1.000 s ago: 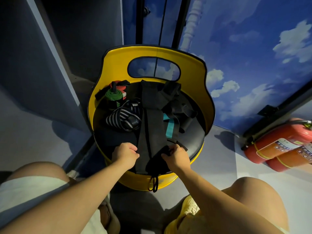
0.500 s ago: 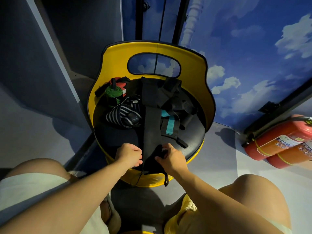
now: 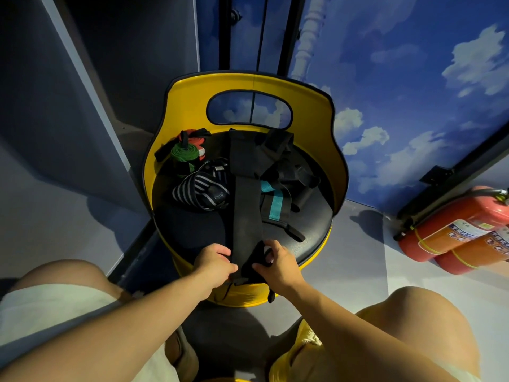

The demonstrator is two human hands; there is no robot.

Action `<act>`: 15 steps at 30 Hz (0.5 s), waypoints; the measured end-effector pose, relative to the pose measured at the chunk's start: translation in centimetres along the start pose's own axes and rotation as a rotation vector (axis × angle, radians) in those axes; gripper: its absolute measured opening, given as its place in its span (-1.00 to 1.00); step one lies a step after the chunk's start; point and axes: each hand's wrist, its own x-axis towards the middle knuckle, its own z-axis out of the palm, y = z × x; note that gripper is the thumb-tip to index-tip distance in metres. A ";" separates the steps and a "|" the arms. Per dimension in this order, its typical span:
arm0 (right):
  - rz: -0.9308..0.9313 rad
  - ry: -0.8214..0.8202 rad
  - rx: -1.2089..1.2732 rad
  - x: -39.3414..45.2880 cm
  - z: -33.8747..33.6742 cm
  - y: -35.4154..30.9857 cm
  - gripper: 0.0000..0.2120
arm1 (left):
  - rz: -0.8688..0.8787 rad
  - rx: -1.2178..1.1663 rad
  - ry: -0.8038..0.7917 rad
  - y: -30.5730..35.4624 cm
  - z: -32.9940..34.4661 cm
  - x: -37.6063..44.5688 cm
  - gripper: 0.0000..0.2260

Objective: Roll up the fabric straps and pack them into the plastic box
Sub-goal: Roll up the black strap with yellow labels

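Observation:
A long black fabric strap point(image 3: 246, 199) lies stretched down the middle of the round black seat point(image 3: 192, 230) of a yellow barrel chair point(image 3: 264, 84). At the seat's front edge my left hand point(image 3: 213, 264) and my right hand point(image 3: 276, 261) pinch the strap's near end from either side. A thin loop hangs from that end over the chair's front. Behind lie a black-and-white striped strap point(image 3: 202, 190), a rolled green strap point(image 3: 183, 155) beside a red one, and a tangle of black straps with a teal stripe point(image 3: 275, 202). No plastic box is in view.
Two red fire extinguishers point(image 3: 454, 230) lie on the grey floor at the right, against a blue cloud-painted wall point(image 3: 413, 92). A dark panel point(image 3: 55, 106) stands at the left. My bare knees frame the bottom of the view.
Both hands have slid a little toward me along the strap's near end, drawing it straighter. The hanging loop has shifted under my right hand.

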 end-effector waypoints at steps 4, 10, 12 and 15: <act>0.000 0.005 0.032 0.1 -0.1 0.1 -0.44 | -0.015 -0.022 -0.014 0.2 -0.1 0.0 -0.68; -0.085 0.080 0.024 -0.2 0.0 0.6 -0.83 | -0.092 -0.209 -0.122 0.9 -0.2 -0.6 -0.57; -0.173 0.082 -0.038 -0.9 -0.2 0.4 -0.67 | -0.087 -0.218 -0.122 1.2 -0.2 -0.8 -0.55; -0.364 0.030 -0.180 -1.9 -1.0 0.3 -0.46 | -0.092 -0.228 -0.120 1.4 -0.6 -0.7 -0.56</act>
